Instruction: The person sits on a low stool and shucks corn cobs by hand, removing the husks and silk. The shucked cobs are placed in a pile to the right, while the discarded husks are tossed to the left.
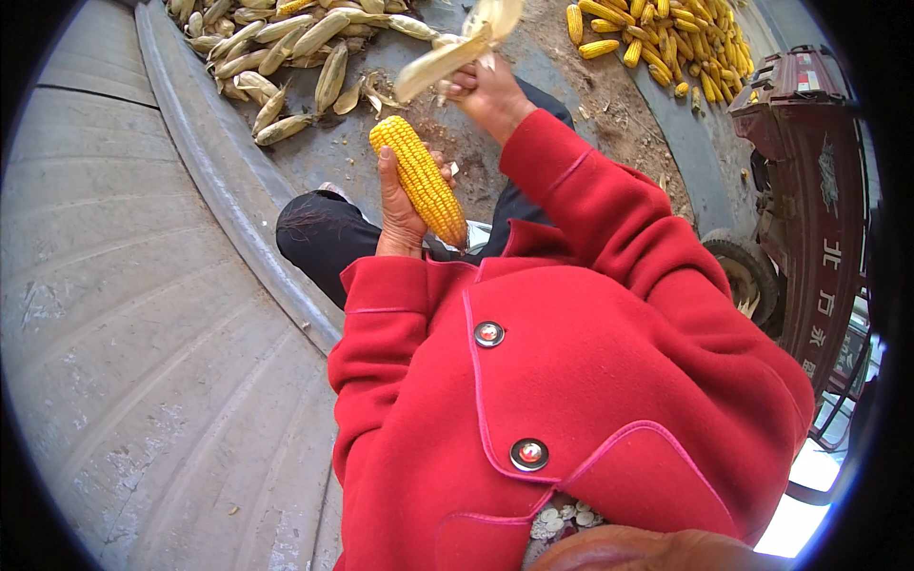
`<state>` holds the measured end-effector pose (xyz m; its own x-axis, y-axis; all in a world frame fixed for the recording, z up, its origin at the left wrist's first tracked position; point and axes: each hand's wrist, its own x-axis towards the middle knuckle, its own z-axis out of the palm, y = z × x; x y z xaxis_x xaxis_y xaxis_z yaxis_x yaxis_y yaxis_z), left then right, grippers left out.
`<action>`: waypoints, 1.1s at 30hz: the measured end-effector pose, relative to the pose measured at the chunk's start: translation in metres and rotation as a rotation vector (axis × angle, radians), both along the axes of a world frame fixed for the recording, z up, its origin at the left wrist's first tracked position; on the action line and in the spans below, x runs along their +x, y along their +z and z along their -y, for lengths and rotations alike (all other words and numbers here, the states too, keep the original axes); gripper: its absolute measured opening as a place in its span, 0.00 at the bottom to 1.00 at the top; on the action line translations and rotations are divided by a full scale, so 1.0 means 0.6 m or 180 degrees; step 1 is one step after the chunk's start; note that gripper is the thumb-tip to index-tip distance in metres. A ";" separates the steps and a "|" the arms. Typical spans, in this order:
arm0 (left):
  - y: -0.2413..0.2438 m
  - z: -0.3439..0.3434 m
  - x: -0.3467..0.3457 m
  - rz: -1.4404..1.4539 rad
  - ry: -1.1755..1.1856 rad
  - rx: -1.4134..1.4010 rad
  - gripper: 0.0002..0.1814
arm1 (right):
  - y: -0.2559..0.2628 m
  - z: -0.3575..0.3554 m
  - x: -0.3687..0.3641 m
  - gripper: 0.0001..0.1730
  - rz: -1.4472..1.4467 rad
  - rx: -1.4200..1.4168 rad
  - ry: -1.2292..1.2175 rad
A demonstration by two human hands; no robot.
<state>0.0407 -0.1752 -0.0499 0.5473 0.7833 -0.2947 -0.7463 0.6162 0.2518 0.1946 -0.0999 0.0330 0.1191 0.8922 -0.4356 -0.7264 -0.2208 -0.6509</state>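
A bare yellow corn cob (421, 177) lies tilted in my left hand (398, 207), its grains exposed and its narrow end toward my lap. My right hand (493, 96), up and to the right of the cob, grips a bunch of pale dry corn husks (453, 61). The husks stick out past my fist on both sides and look slightly blurred. Cob and husks are apart from each other.
Unhusked ears of corn (307, 43) are heaped at the far left. Husked yellow cobs (671, 43) form a pile at the far right. A dark red vehicle (800, 193) stands on the right. A ribbed metal panel (164, 321) runs along my left. Loose husk scraps (368, 93) litter the floor.
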 end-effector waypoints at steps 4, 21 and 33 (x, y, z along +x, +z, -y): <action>-0.008 -0.002 -0.003 -0.0027 0.0004 -0.0033 0.35 | -0.047 0.032 0.092 0.21 0.0573 0.0038 -0.0043; -0.052 -0.027 0.019 -0.1018 0.0667 -0.0792 0.40 | 0.031 1.052 0.765 0.19 0.4422 -0.4783 -0.2744; -0.064 -0.021 0.034 -0.1160 0.0504 -0.0585 0.37 | -0.163 0.481 0.592 0.20 0.4519 -0.1704 -0.0149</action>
